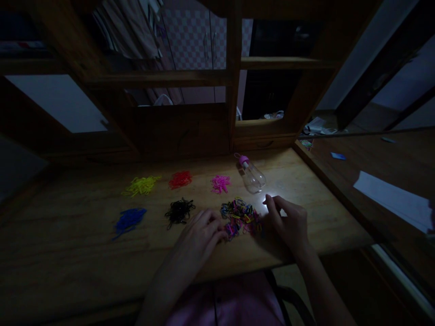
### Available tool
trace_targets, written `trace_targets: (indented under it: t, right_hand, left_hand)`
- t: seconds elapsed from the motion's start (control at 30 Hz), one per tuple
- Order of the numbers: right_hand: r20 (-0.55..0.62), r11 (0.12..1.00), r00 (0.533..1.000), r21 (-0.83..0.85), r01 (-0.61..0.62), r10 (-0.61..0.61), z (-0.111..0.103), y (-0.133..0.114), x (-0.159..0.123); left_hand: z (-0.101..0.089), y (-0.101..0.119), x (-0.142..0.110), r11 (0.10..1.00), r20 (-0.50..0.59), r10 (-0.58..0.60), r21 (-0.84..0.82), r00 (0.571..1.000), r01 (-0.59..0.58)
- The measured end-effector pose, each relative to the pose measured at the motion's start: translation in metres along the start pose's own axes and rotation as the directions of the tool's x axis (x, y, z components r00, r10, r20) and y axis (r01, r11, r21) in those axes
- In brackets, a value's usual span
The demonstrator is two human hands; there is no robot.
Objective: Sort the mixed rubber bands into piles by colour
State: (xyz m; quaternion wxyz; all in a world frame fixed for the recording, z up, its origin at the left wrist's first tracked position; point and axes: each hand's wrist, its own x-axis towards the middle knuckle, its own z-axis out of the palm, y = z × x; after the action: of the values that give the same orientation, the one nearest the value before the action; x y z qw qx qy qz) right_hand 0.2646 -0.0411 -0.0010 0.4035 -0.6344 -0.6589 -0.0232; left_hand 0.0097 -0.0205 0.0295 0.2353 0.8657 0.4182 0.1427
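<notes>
A mixed heap of small coloured rubber bands (241, 216) lies on the wooden desk (84, 253) in front of me. My left hand (201, 235) rests palm down at the heap's left edge, fingertips curled among the bands. My right hand (288, 222) sits at the heap's right edge, fingers loosely bent, forefinger pointing up and left; whether it holds a band is too dark to see. Sorted piles lie beyond: yellow (142, 185), red (180, 179), pink (220, 183), blue (129, 219), black (179, 211).
A clear bulb-shaped bottle with a pink cap (251, 175) lies on its side behind the heap. Wooden shelving (190, 131) rises at the desk's back. A side surface at right carries a white sheet (394, 199) and small clutter. The room is very dim.
</notes>
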Motion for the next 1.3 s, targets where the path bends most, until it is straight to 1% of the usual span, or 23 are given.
trace_targets:
  t: [0.07,0.13,0.23,0.33,0.37,0.43,0.53,0.63,0.73,0.87,1.0,1.13,1.23,1.3]
  right_hand:
    - [-0.004,1.000,1.000,0.000,-0.003,0.003,0.000,-0.001,0.000]
    - [-0.007,1.000,1.000,0.002,-0.007,0.007,-0.001,-0.001,0.001]
    - [-0.021,1.000,0.999,-0.002,-0.025,0.025,-0.001,-0.002,0.001]
    - [-0.058,0.998,0.997,-0.001,-0.058,0.057,-0.001,-0.002,0.001]
    - [-0.071,0.998,0.995,0.001,-0.068,0.068,-0.001,-0.002,0.001]
    - [-0.089,0.997,0.993,0.002,-0.083,0.083,-0.001,-0.003,0.002]
    - [-0.101,0.995,0.990,0.001,-0.098,0.098,-0.002,-0.003,0.002]
    - [-0.109,0.993,0.987,0.010,-0.115,0.115,-0.002,-0.003,0.002]
    - [-0.112,0.993,0.987,0.019,-0.117,0.118,-0.002,-0.003,0.002]
    - [-0.122,0.994,0.986,0.018,-0.112,0.113,-0.002,-0.003,0.002]
    - [-0.125,0.993,0.985,0.013,-0.117,0.117,-0.002,-0.003,0.002]
    - [-0.121,0.993,0.986,0.023,-0.111,0.113,-0.002,-0.003,0.002]
    - [-0.115,0.994,0.987,0.031,-0.109,0.112,-0.003,-0.003,0.002]
    - [-0.111,0.993,0.987,0.027,-0.114,0.116,-0.003,-0.003,0.002]
  left_hand:
    - [-0.002,-0.001,-0.001,0.999,-0.024,-0.036,0.029,0.999,0.037]
    - [-0.002,0.004,-0.002,0.999,-0.059,-0.039,0.026,0.997,0.041]
    - [0.006,0.023,-0.002,1.000,-0.076,0.021,-0.017,0.997,-0.022]
    - [0.027,0.048,0.003,0.995,-0.065,0.090,-0.023,0.994,-0.092]
    - [0.036,0.055,0.006,0.996,-0.069,0.091,-0.009,0.993,-0.092]
    - [0.054,0.066,0.014,0.998,-0.090,0.052,0.039,0.995,-0.048]
    - [0.074,0.071,0.025,0.993,-0.115,-0.025,0.110,0.993,0.038]
    - [0.080,0.068,0.032,0.989,-0.153,-0.060,0.121,0.986,0.079]
    - [0.077,0.064,0.032,0.994,-0.168,-0.054,0.085,0.984,0.069]
    - [0.066,0.058,0.028,0.998,-0.168,-0.063,0.017,0.984,0.067]
    - [0.048,0.046,0.023,0.987,-0.226,-0.107,-0.144,0.968,0.076]
    - [0.026,0.029,0.020,0.950,-0.235,-0.199,-0.287,0.951,0.127]
    - [0.015,0.016,0.020,0.940,-0.255,-0.244,-0.300,0.936,0.163]
    - [0.013,0.010,0.020,0.947,-0.232,-0.224,-0.281,0.947,0.156]
